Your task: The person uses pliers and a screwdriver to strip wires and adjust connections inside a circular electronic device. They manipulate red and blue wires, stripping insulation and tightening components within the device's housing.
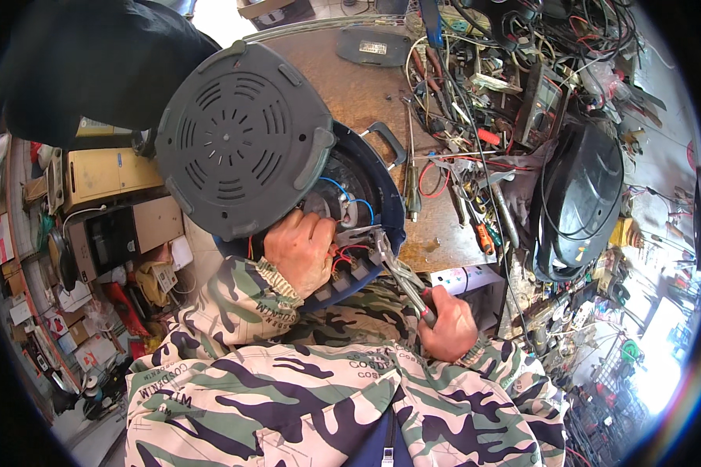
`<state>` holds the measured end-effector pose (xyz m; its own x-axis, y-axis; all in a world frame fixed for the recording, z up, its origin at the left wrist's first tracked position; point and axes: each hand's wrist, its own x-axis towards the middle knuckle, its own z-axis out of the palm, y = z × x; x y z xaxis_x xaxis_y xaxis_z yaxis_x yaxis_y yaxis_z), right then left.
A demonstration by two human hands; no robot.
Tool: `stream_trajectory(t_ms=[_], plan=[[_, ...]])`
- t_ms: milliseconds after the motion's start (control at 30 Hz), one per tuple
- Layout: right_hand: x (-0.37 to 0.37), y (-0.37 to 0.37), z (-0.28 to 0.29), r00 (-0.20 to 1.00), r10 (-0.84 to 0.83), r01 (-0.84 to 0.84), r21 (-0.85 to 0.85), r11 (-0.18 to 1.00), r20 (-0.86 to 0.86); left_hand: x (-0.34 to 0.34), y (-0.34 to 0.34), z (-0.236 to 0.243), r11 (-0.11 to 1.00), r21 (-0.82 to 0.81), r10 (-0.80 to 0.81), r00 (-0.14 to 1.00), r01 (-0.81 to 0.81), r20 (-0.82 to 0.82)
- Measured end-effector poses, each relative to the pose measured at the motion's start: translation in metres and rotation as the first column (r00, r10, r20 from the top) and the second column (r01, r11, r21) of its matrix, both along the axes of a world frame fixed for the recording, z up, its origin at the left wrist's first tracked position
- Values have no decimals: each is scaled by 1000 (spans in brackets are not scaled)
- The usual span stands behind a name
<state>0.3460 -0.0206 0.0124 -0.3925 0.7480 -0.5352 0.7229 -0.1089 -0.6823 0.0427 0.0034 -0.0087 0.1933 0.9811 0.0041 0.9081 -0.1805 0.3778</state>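
Observation:
A round dark blue appliance body [397,222] lies bottom up at the table's near edge, with wires and metal parts showing inside. Its black vented base cover [249,148] is tilted off to the left and hides part of the inside. My right hand [449,323] is closed round the handles of metal pliers [401,272], whose jaws reach over the rim into the body. My left hand [300,249] is inside the near left part, fingers pinched; what they hold is hidden. Red wires [352,251] and a flat metal piece [356,235] show between its fingertips and the jaws.
Screwdrivers [487,237], cables and a meter [539,105] crowd the table's right side. A black domed lid [580,198] stands farther right. A screwdriver with a long shaft [413,194] lies beside the body's side handle [385,142]. A dark plate [374,48] rests at the back.

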Motion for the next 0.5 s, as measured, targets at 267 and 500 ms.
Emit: stream_trajectory(t_ms=[267,500], plan=[[14,28,6,902,148,-376,567,733,407,3,5,0,998,28,-48,998,47,30],[4,81,75,901,167,-422,726,543,400,4,1,0,997,79,3,999,-6,36]])
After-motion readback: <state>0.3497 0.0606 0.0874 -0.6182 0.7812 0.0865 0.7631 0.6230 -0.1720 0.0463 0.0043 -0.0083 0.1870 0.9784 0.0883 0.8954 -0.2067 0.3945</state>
